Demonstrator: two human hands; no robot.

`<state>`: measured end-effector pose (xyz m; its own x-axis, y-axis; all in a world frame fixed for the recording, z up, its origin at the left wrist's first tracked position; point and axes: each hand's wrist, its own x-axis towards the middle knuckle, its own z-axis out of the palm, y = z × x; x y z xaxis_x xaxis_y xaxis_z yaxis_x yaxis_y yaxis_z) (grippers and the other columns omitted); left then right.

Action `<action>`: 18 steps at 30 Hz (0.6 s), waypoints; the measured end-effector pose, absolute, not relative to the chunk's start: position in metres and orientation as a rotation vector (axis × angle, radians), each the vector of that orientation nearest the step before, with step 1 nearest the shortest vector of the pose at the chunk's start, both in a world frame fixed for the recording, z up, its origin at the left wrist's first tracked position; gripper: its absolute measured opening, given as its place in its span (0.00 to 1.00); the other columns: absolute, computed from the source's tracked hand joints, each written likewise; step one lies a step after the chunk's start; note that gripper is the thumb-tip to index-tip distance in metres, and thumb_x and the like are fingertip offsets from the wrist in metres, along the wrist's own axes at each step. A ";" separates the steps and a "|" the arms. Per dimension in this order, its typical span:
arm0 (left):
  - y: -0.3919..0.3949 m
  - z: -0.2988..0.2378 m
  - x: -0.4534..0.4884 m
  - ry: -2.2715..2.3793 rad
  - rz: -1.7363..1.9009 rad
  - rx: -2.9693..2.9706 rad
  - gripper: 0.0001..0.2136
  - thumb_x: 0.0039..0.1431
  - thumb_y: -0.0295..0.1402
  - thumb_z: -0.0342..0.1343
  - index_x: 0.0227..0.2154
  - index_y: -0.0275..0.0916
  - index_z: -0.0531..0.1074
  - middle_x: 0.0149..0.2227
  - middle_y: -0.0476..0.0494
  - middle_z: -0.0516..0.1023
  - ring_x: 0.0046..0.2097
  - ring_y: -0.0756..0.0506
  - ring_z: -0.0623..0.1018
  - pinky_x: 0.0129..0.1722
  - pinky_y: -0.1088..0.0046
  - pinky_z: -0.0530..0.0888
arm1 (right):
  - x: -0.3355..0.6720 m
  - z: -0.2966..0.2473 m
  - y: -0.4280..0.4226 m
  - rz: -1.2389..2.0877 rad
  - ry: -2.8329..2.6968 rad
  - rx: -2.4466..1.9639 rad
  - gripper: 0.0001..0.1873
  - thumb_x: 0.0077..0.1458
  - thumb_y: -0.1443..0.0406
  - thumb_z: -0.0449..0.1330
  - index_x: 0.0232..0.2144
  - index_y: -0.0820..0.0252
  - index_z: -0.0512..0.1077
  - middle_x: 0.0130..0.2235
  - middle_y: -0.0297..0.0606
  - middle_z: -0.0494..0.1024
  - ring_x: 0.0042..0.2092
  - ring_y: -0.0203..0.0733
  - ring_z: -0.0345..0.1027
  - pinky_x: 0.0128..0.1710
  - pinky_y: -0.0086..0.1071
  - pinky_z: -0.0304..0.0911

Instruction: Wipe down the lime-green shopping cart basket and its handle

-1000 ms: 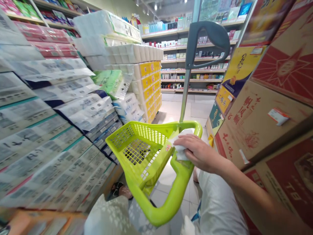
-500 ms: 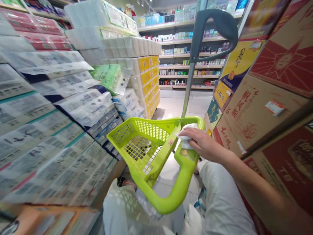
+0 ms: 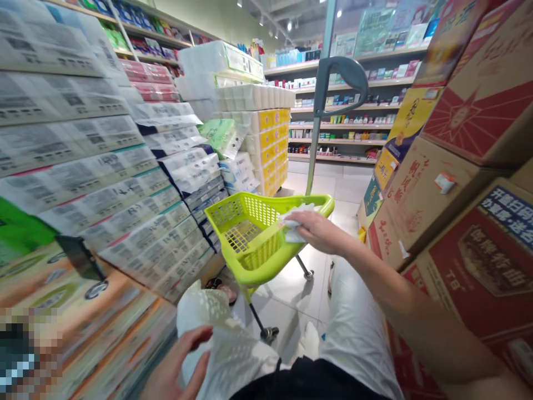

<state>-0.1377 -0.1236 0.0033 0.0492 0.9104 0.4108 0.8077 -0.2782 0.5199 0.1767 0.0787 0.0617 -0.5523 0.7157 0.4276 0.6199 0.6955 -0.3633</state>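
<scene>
A lime-green shopping cart (image 3: 266, 266) with a slotted basket stands before my knees. My right hand (image 3: 318, 229) presses a crumpled white tissue (image 3: 295, 232) against the upper part of the cart, near its right side; the fingers are closed over the tissue, which hides part of the surface beneath. Low in the view, my left hand (image 3: 183, 364) is above my left thigh, fingers apart and holding nothing. Behind the basket rises a metal pole (image 3: 312, 153) with a grey looped handle (image 3: 339, 86). The cart's wheeled legs (image 3: 270, 333) rest on the tiled floor.
Stacked tissue packs (image 3: 120, 178) wall in the left side, with striped cartons (image 3: 108, 333) below. To the right, cardboard boxes (image 3: 428, 194) are piled close to my arm. Shelves of small goods (image 3: 345, 119) line the back.
My right hand has moved left with the tissue across the cart. The cart has turned, its curved front bar now higher in view. My left hand has come into view, and the camera has tilted.
</scene>
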 end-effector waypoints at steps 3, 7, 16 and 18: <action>-0.102 0.018 -0.108 1.718 1.137 2.264 0.19 0.59 0.39 0.53 0.55 0.52 0.66 0.53 0.45 0.74 0.54 0.39 0.74 0.54 0.55 0.74 | 0.188 0.063 0.097 0.219 -2.270 -1.243 0.18 0.58 0.70 0.50 0.47 0.59 0.74 0.48 0.44 0.79 0.49 0.49 0.71 0.52 0.42 0.64; -0.069 0.037 -0.065 1.718 1.225 2.392 0.23 0.59 0.39 0.53 0.57 0.41 0.62 0.56 0.36 0.69 0.57 0.37 0.70 0.57 0.54 0.69 | 0.191 0.050 0.098 0.177 -2.122 -1.324 0.18 0.59 0.68 0.49 0.48 0.61 0.73 0.49 0.46 0.78 0.51 0.50 0.70 0.54 0.45 0.62; -0.051 0.025 -0.058 1.890 1.202 2.446 0.15 0.47 0.32 0.58 0.40 0.39 0.68 0.39 0.40 0.75 0.44 0.36 0.72 0.48 0.54 0.70 | 0.108 0.021 0.005 0.019 -2.137 -0.842 0.21 0.59 0.69 0.51 0.53 0.55 0.68 0.56 0.39 0.73 0.61 0.48 0.59 0.65 0.48 0.47; -0.052 0.026 -0.062 1.874 1.195 2.457 0.14 0.47 0.31 0.57 0.40 0.40 0.68 0.38 0.41 0.75 0.43 0.37 0.72 0.47 0.56 0.71 | 0.100 0.017 -0.005 -0.010 -2.164 -0.770 0.21 0.59 0.69 0.51 0.54 0.54 0.68 0.56 0.39 0.72 0.61 0.47 0.59 0.66 0.46 0.47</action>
